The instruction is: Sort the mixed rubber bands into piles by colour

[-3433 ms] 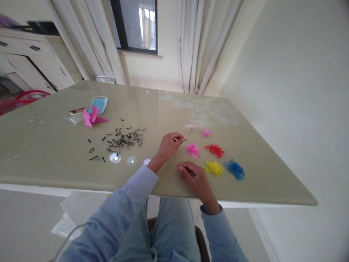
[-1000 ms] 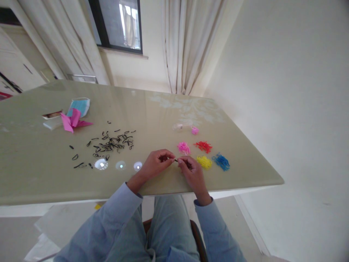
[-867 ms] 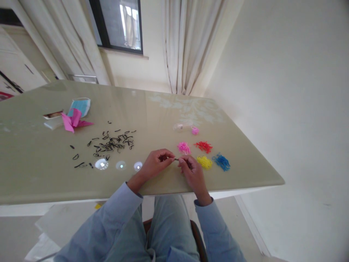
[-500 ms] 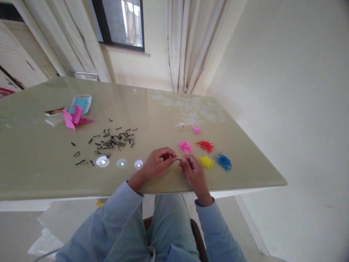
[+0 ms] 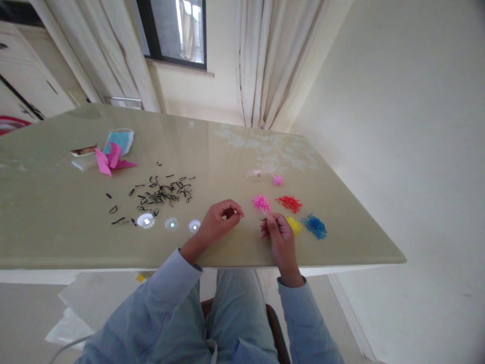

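Note:
Between the thumb and fingertips of my right hand is a small black rubber band, a short loop sticking out to the left. Apart from it, my left hand hovers over the table with thumb and index tips pinched together; I cannot make out whether anything is in them. Close to my right hand lie small piles of pink rubber bands, red rubber bands, yellow rubber bands, partly behind the hand, and blue rubber bands. Left of my hands spreads a loose pile of black rubber bands.
A clear plastic tube and a pink round piece lie behind the coloured piles. Farther left on the glossy table are a blue face mask, a folded pink paper and a clear packet. A wall stands at right.
My hands have moved apart. The black band that was between both hands now stays in my right hand, which shifted right. The view has turned slightly.

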Demonstrator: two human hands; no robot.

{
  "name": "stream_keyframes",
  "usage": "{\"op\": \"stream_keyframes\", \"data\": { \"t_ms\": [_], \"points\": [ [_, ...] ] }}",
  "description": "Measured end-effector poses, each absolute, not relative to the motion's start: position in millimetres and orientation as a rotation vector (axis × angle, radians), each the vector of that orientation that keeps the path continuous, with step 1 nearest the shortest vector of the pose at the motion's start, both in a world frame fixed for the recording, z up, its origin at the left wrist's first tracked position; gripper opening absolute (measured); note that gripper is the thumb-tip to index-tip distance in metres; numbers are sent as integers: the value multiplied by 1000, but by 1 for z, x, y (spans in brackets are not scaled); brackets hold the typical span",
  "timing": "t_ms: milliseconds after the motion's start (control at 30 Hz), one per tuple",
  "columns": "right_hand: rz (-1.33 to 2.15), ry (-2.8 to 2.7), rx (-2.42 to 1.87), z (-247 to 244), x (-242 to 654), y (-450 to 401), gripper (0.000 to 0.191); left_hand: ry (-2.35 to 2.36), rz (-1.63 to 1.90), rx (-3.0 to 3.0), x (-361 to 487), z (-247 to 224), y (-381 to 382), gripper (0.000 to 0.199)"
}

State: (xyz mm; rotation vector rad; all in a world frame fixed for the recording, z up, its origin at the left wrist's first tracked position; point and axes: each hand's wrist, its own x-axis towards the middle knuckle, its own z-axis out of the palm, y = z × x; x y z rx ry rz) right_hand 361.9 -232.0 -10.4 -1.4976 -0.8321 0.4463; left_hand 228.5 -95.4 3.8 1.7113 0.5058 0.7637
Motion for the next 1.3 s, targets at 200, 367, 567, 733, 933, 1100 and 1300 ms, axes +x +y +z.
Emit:
{"op": "stream_keyframes", "data": {
  "t_ms": [200,367,567,733,933,1100,1300],
  "points": [
    [458,-764,-1474,-9,364,-232,32,582,724,1765,225,-3,-93,9],
    [485,-814,-1496,-3,361,-234,29,514,628,1974,227,-6,-98,14],
    [365,-905,-1578,25,392,-230,28,506,592,2119,229,-8,-97,18],
    [446,-1037,-1740,51,452,-194,29,521,565,2176,228,-10,-97,18],
    [679,-1101,-1979,56,494,-151,8,536,530,2189,230,-9,-95,19],
    [671,-1188,-2039,42,501,-133,7,554,525,2211,231,-9,-95,19],
    [592,-1278,-2088,21,499,-124,11,567,500,2216,232,-6,-94,18]
  ]
}}
